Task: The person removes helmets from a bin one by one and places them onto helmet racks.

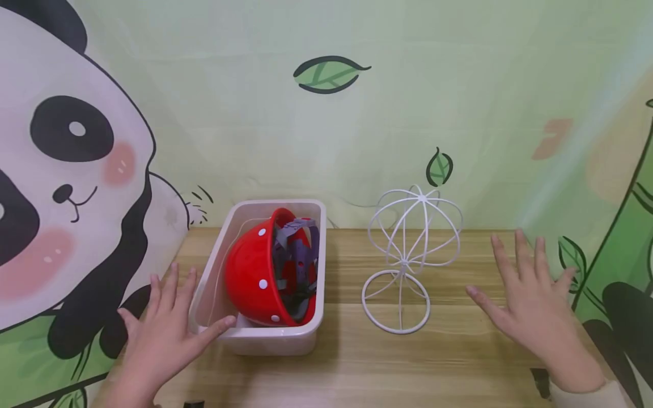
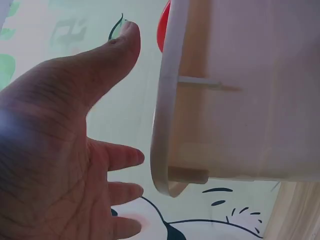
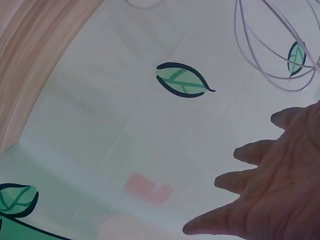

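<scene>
Backdrop: printed pale-green cloth with a cartoon panda at left, dark-outlined green leaves above centre and bamboo at right. Spans the whole rear of the scene.

Light wooden plank tabletop below it, grain running left to right.

Translucent white rectangular plastic bin on the left half of the tabletop, long side running away from the camera. Holds a red plastic hard hat with white dots, tipped on its side, opening facing right, grey webbing harness visible inside. Hat fills most of the bin, crown toward the bin's left wall.

White wire hat stand with a round cage top and ring base upright right of the bin, apart from it, near table centre. Nothing on it.

Left hand at the bin's near-left corner, palm down, fingers spread and straight, thumb tip at the front rim. Holds nothing. Left wrist view: thumb just beside the bin rim; contact not clear there.

Right hand right of the wire stand, well apart from it, fingers spread and extended, gripping nothing. Cream sleeve cuff at the wrist. Right wrist view: palm and straight fingers against the backdrop, wire loops of the stand at upper right, not touched.
</scene>
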Motion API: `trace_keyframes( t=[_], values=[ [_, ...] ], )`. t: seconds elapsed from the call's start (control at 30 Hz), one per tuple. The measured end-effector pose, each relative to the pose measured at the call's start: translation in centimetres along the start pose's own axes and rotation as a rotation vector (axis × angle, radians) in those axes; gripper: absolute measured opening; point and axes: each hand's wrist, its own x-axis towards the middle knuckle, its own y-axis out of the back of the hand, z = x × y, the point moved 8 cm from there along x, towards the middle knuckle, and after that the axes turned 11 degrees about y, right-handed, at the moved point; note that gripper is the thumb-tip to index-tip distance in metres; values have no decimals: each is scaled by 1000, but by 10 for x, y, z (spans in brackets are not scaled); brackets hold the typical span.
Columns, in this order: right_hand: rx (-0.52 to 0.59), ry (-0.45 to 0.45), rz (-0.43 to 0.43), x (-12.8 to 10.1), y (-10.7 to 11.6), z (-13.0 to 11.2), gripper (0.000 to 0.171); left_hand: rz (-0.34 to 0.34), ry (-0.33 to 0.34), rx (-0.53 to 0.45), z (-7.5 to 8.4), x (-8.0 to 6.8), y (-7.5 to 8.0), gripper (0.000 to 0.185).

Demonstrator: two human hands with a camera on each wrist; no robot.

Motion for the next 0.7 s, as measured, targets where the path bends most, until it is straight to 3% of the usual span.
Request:
trace_keyframes(
  t=[0.03,0.1,0.27,0.33,0.37,0.43,0.5,0.6,0.7],
  values=[
    [14,4,25,1,3,-2,97,-6,5,-16,-1,0,1,116],
    [55,33,153,4,13,-11,91,-31,20,-57,-5,0,2,116],
    [147,217,673,6,52,-56,66,-115,56,-168,-18,1,0,118],
    [208,312,786,7,59,-80,55,-155,65,-223,-21,1,-5,118],
    [259,355,797,10,59,-92,51,-177,75,-253,-22,1,-8,119],
    [392,446,761,19,52,-117,46,-219,105,-325,-25,1,-16,121],
    [545,504,646,33,37,-142,45,-263,140,-380,-27,0,-24,125],
    [695,491,415,57,12,-176,58,-305,157,-456,-25,-1,-34,126],
    [780,428,167,82,-12,-206,73,-321,130,-508,-19,-2,-39,123]
  ],
)
